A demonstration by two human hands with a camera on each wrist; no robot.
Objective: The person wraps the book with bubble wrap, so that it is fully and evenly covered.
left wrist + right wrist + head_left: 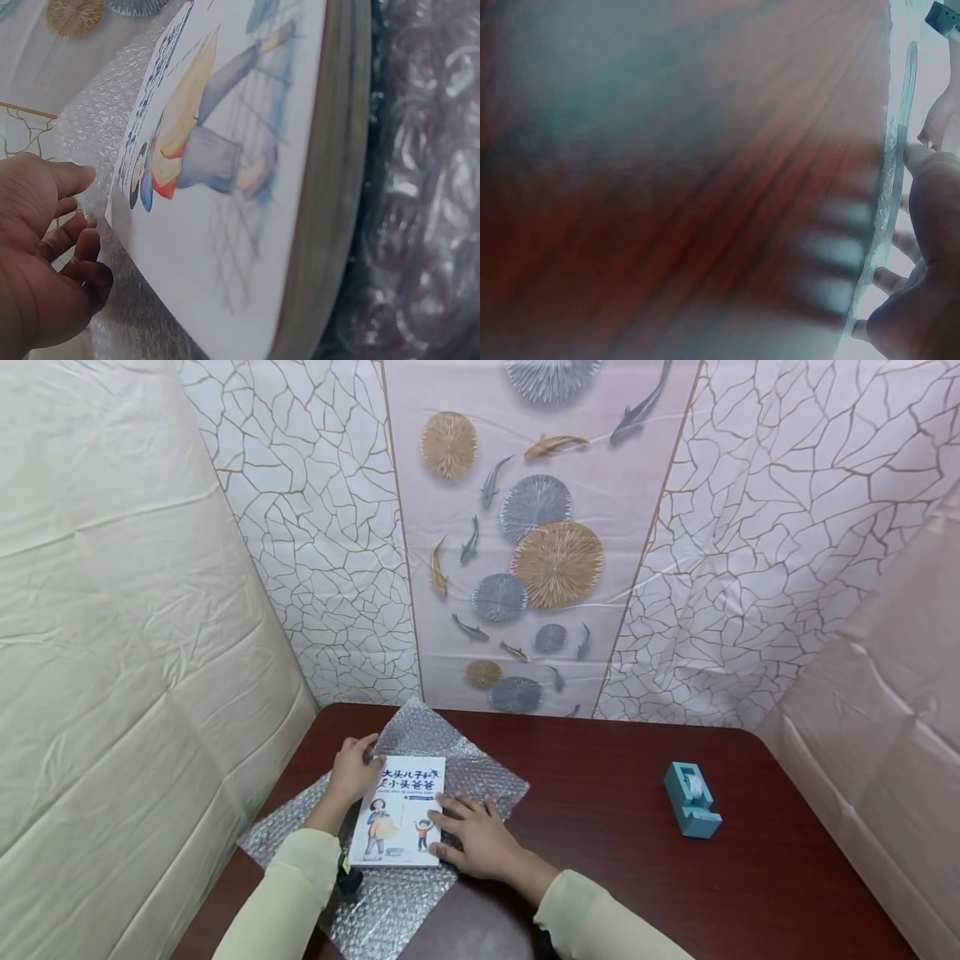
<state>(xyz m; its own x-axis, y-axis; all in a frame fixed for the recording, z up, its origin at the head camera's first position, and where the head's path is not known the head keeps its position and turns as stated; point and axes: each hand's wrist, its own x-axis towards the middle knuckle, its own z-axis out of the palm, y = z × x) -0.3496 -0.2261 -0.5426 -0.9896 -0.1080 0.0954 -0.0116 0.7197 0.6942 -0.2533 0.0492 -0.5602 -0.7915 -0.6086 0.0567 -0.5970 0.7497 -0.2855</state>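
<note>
A white picture book with a drawn cover and dark blue Chinese lettering lies face up on a sheet of bubble wrap. My left hand is at the book's upper left corner. In the left wrist view the left hand has loosely bent fingers beside the cover's edge; contact there is unclear. Spread fingers of my right hand rest on the book's right edge. The right wrist view shows the right hand along the edge of the book and wrap, in glare.
A blue-green tape dispenser with a roll in it stands on the right part of the dark red-brown table. A patterned curtain hangs behind the table, with pale fabric walls at both sides.
</note>
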